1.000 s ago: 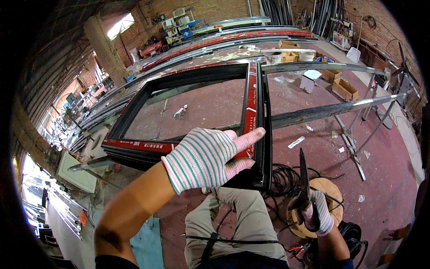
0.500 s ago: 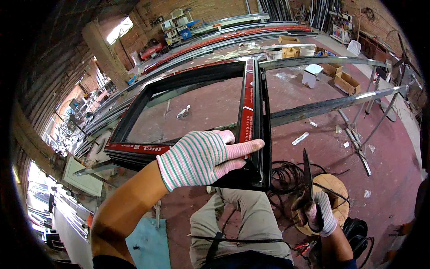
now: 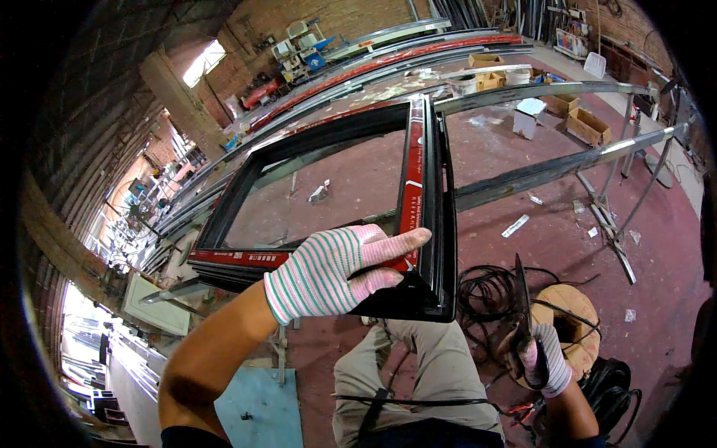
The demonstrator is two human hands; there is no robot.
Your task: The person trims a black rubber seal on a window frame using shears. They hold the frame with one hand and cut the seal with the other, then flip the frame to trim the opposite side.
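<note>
A stack of black window frames [image 3: 427, 201] with red printed film strips lies in front of me, its near right corner closest. My left hand [image 3: 321, 272], in a pink, green and white striped glove, rests on that corner. Its index finger stretches across the red strip, thumb apart below it; the other fingers are partly hidden. At the lower right, my right hand [image 3: 551, 360], gloved in the same kind, is closed round dark scissors [image 3: 523, 295], blade pointing up. The scissors are seen nearly edge-on and stay clear of the frames.
Metal rails [image 3: 560, 173] run rightward from beneath the frames. A coil of black cable [image 3: 478, 299] and a round tan spool [image 3: 575, 299] lie on the red floor near my right hand. Cardboard boxes [image 3: 588, 128] stand farther back. A pale blue sheet [image 3: 261, 411] lies lower left.
My left hand has slid slightly left and down on the frame corner. The view has shifted a little; my right hand keeps its hold on the scissors.
</note>
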